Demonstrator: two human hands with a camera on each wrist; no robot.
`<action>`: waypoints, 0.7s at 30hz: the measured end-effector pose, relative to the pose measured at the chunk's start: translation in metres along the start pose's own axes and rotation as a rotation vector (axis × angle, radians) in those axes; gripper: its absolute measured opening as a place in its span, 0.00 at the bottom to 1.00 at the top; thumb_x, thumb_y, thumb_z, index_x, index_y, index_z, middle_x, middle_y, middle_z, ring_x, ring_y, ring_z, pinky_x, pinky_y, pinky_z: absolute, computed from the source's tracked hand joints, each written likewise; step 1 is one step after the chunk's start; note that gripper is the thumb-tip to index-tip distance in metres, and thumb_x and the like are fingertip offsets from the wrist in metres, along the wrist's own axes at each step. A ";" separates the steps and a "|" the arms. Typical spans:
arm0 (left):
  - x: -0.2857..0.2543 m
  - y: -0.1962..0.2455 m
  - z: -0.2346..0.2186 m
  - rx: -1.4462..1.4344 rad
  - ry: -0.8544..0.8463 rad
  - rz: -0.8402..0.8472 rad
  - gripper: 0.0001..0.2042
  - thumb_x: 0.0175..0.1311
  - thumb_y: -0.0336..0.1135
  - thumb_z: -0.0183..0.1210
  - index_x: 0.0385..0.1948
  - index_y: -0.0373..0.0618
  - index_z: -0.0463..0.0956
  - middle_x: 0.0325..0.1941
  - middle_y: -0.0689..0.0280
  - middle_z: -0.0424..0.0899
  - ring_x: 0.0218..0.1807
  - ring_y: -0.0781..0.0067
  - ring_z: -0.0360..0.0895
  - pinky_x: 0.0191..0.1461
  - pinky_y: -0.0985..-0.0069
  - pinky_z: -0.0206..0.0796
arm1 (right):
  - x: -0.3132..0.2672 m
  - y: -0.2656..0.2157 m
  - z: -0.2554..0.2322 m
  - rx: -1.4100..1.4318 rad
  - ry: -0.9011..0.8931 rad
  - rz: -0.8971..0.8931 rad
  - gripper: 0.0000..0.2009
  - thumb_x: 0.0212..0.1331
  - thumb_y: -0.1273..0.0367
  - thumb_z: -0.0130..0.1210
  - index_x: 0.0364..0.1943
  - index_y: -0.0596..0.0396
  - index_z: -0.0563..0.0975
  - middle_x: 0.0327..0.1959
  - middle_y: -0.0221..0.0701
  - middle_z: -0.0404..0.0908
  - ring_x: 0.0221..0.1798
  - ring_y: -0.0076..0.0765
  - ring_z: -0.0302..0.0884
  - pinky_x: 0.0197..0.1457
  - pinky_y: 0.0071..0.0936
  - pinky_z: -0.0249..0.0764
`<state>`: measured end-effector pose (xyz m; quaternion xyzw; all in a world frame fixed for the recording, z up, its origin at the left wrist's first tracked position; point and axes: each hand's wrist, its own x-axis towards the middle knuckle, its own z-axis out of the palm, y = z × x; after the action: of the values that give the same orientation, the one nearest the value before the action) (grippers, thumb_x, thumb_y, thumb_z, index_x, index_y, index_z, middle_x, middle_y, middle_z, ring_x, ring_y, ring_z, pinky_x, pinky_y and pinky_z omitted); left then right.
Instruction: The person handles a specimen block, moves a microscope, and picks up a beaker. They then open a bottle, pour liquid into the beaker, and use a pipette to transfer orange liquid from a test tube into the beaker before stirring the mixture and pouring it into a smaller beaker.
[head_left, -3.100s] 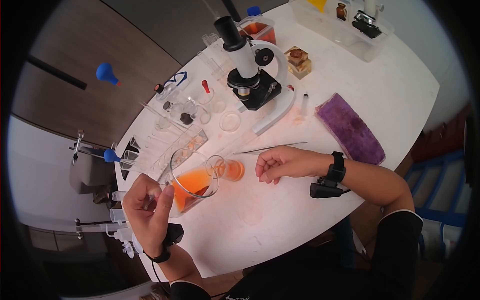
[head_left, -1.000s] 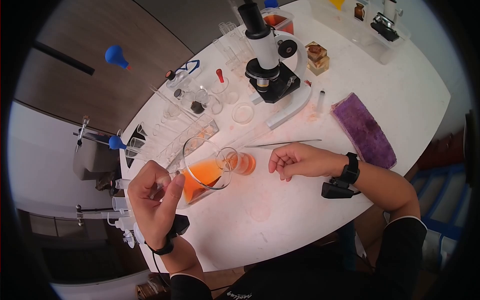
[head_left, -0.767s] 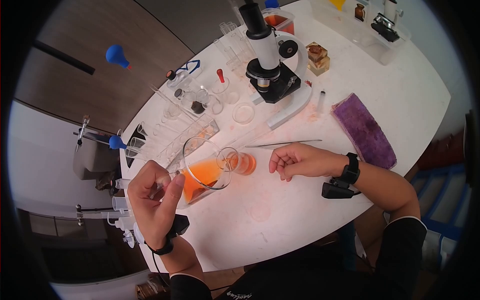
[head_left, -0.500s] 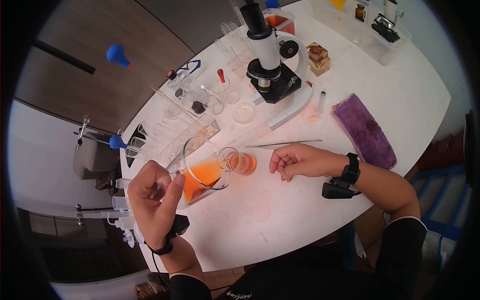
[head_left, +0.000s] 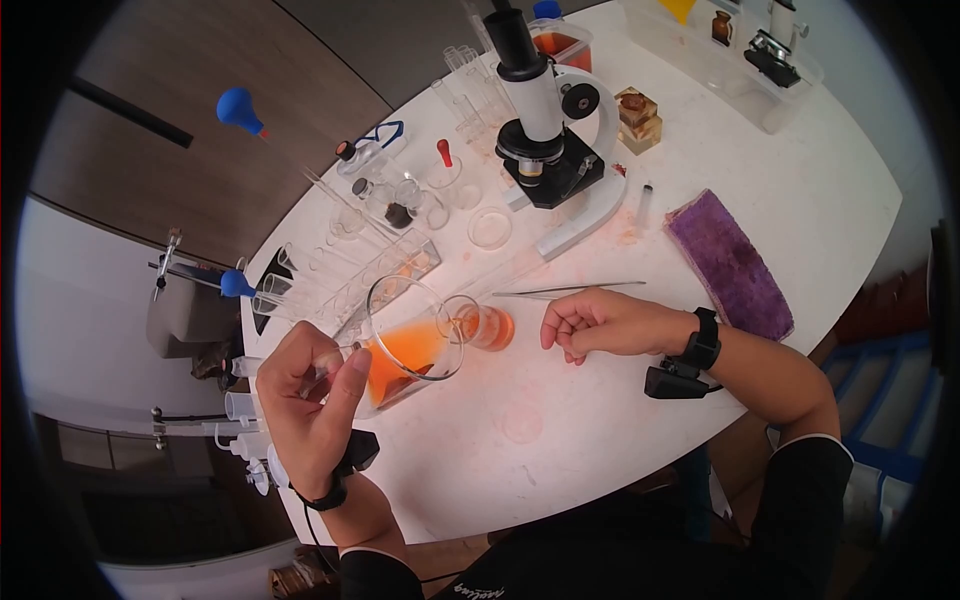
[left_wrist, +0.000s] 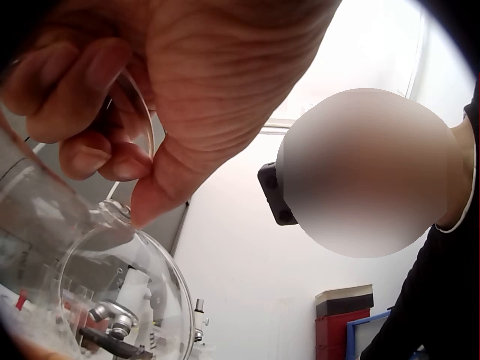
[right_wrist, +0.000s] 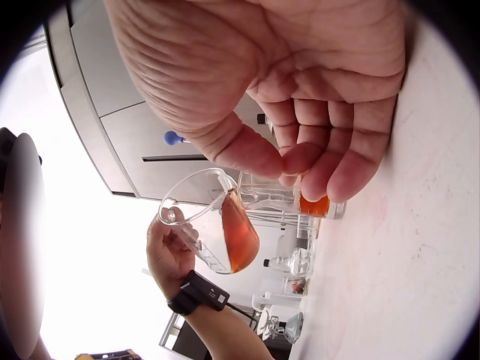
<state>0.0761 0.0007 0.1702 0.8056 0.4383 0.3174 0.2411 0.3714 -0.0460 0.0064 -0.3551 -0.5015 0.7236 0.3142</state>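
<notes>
My left hand [head_left: 315, 410] grips the handle of a clear glass jug [head_left: 378, 390], pinched between thumb and curled fingers. Orange liquid [right_wrist: 241, 236] lies in the tilted jug in the right wrist view. The jug's rim overlaps a smaller glass beaker [head_left: 492, 328] holding some orange liquid on the table; whether liquid flows or the rims touch, I cannot tell. To the beaker's right, my right hand [head_left: 615, 322] rests at the table with loosely curled fingers, holding nothing. In the left wrist view, my left hand [left_wrist: 195, 82] hides part of the handle.
Behind the beaker lie metal tweezers [head_left: 570, 291] and a test tube rack [head_left: 420, 262]. A microscope [head_left: 540, 110] stands further back, near bottles and a petri dish [head_left: 490, 229]. A purple cloth [head_left: 732, 262] lies right. Glassware crowds the left edge, with a blue-bulbed dropper [head_left: 236, 284].
Since the earliest frame, the head view has shifted, placing the hands and table things further right in it. Both hands keep nearly the same pose, and the jug stays tilted by the beaker.
</notes>
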 end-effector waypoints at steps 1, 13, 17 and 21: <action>0.000 0.000 0.000 0.001 0.001 -0.001 0.14 0.59 0.30 0.64 0.19 0.45 0.65 0.21 0.78 0.64 0.23 0.90 0.52 0.27 0.85 0.42 | 0.000 0.000 0.000 0.001 -0.002 -0.002 0.11 0.58 0.75 0.47 0.44 0.62 0.75 0.30 0.25 0.74 0.36 0.20 0.73 0.45 0.19 0.73; 0.000 0.002 0.002 -0.017 0.009 0.000 0.14 0.59 0.29 0.64 0.19 0.44 0.66 0.21 0.78 0.63 0.23 0.90 0.52 0.27 0.85 0.42 | 0.000 0.000 0.001 0.016 0.006 -0.001 0.11 0.58 0.75 0.48 0.44 0.62 0.75 0.31 0.26 0.75 0.36 0.20 0.74 0.45 0.19 0.73; 0.000 0.003 0.002 -0.017 0.010 0.000 0.14 0.59 0.29 0.64 0.19 0.44 0.66 0.20 0.78 0.64 0.23 0.91 0.52 0.26 0.85 0.41 | 0.000 -0.001 0.001 0.016 0.007 0.001 0.11 0.58 0.75 0.48 0.44 0.62 0.75 0.31 0.26 0.75 0.36 0.20 0.74 0.45 0.19 0.73; 0.000 0.004 0.002 -0.013 0.010 -0.002 0.14 0.59 0.29 0.64 0.19 0.44 0.66 0.20 0.78 0.63 0.23 0.91 0.52 0.26 0.85 0.41 | 0.000 -0.001 0.001 0.012 0.003 -0.003 0.11 0.59 0.75 0.48 0.44 0.62 0.75 0.31 0.26 0.75 0.36 0.20 0.74 0.45 0.19 0.73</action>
<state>0.0793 -0.0012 0.1715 0.8018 0.4384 0.3242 0.2446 0.3712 -0.0466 0.0071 -0.3536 -0.4974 0.7256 0.3179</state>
